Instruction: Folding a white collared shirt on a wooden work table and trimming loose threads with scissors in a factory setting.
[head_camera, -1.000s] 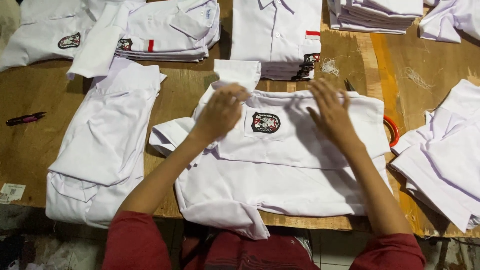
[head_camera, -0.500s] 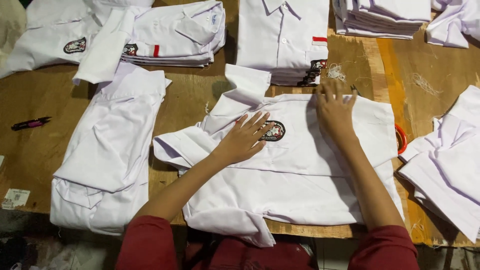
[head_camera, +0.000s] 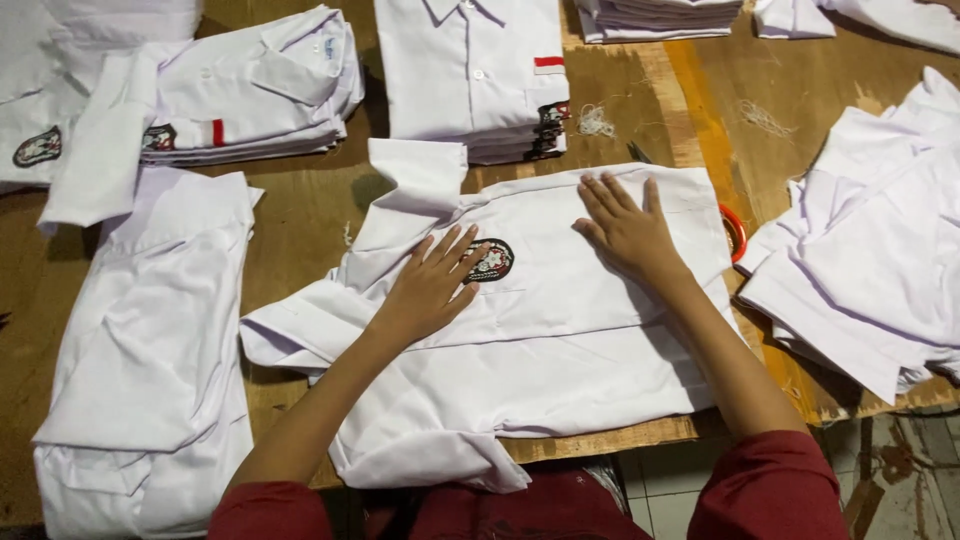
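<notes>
A white shirt (head_camera: 560, 330) lies spread flat in front of me on the wooden table (head_camera: 310, 215), with a dark round badge (head_camera: 492, 261) on its chest pocket. My left hand (head_camera: 432, 285) rests flat on the shirt, fingers apart, just left of the badge. My right hand (head_camera: 625, 228) presses flat on the shirt's upper right part, fingers spread. Neither hand grips anything. One sleeve (head_camera: 415, 190) sticks up and left of the body; another folded sleeve (head_camera: 300, 335) lies at the left.
A folded stack of white shirts (head_camera: 475, 75) sits just behind, more stacks (head_camera: 250, 90) at the back left and back right (head_camera: 660, 18). Loose white shirts lie at left (head_camera: 150, 340) and right (head_camera: 870, 250). An orange-handled tool (head_camera: 735, 232) peeks from under the shirt's right edge.
My left hand slid down and left off the badge across the chest. My right hand shifted slightly down the right side. The view moved closer.
</notes>
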